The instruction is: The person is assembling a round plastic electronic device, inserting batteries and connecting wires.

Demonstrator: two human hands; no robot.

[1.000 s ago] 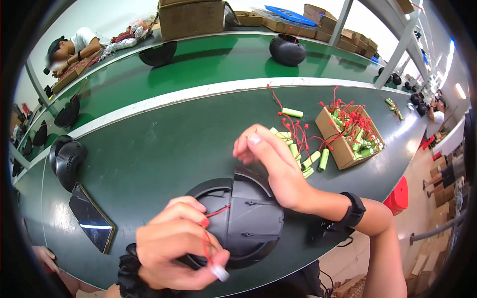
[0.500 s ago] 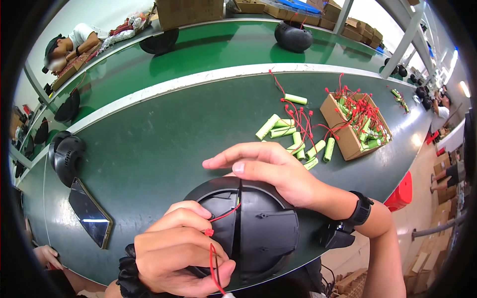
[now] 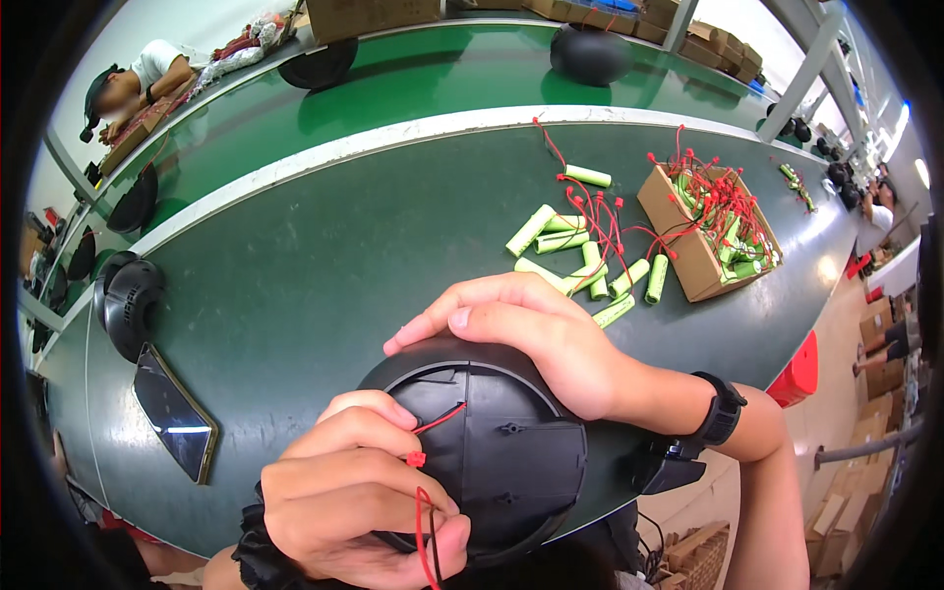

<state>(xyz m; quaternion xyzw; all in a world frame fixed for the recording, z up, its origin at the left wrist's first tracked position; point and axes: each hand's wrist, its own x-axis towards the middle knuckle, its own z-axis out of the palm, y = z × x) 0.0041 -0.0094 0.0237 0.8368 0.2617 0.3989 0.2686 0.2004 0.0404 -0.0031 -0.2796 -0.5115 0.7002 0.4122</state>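
A round black plastic housing (image 3: 521, 462) in two halves stands in front of me at the table's near edge, its halves meeting along a seam. My left hand (image 3: 369, 492) is closed on the left half. Red and black wires (image 3: 425, 521) hang by its fingers, and a red connector (image 3: 416, 459) shows between them. From the seam a short red wire (image 3: 441, 419) runs to that hand. My right hand (image 3: 531, 329) wraps over the far right rim, thumb and fingers pressed on the shell. Beyond it lie several green battery cells (image 3: 590, 177) with red leads.
A cardboard box (image 3: 678, 236) full of wired green cells stands at the right. At the left are a phone (image 3: 175, 413) and black curved shells (image 3: 133, 305). Behind a pale rail, a green conveyor (image 3: 433, 74) carries black housings (image 3: 590, 54). Another person (image 3: 157, 74) works at far left.
The gap between the housing's two halves has closed to a thin seam. Both hands stay on it. The black housing at the back of the conveyor appears slightly farther right.
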